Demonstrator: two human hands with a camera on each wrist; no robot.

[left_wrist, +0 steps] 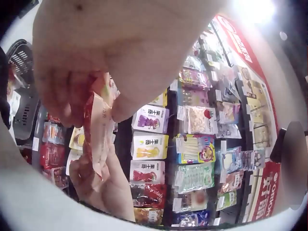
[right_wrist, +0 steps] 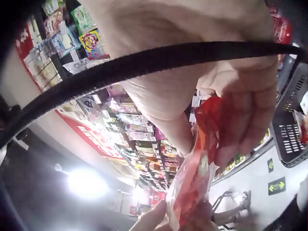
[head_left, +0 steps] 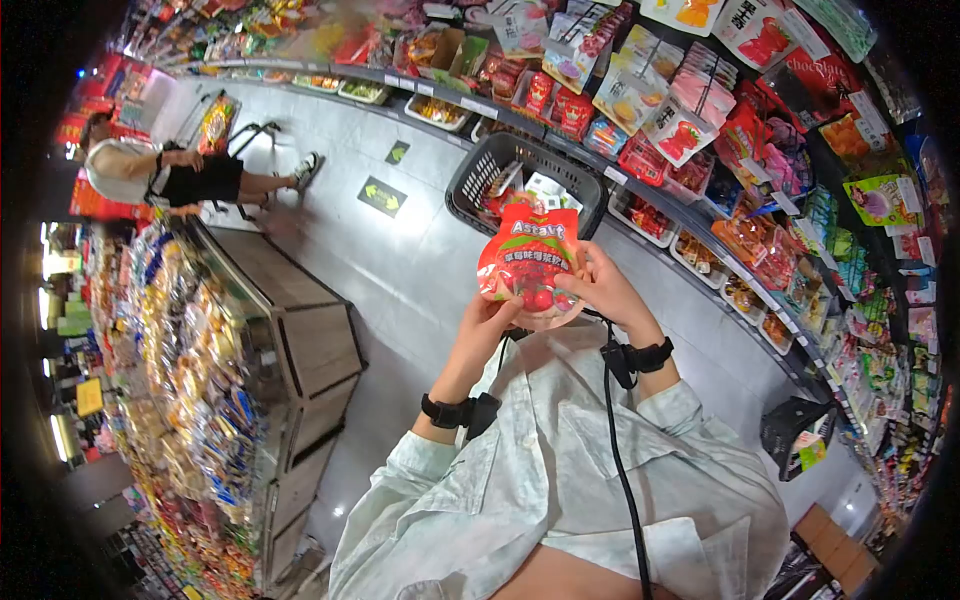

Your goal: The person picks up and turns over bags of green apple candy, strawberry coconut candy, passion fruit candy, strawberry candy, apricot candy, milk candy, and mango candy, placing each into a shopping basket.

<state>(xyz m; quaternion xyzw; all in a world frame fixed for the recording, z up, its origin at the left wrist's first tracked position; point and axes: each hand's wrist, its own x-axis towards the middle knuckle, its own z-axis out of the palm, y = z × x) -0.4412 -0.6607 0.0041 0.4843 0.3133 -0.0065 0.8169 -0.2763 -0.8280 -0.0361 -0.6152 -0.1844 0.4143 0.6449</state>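
Observation:
In the head view a red pouch of strawberry gummy candy [head_left: 530,262] is held up in front of the body, its printed front facing the wearer. My left hand [head_left: 487,328] pinches its lower left edge, the thumb over the front. On the other side my right hand [head_left: 608,288] grips the right edge, thumb also on the front. Both wrist views show the pouch [left_wrist: 99,127] edge-on, with thumb and fingers on either side of it. A black strap [right_wrist: 120,72] crosses the right wrist view in front of the palm.
Beyond the pouch a dark grey shopping basket [head_left: 468,190] with several packages stands beside the shelf. Shelves of packaged snacks [head_left: 690,120] curve along the right. A display island [head_left: 310,330] heaped with wrapped goods is at left. Another person [head_left: 200,175] stands farther up the aisle.

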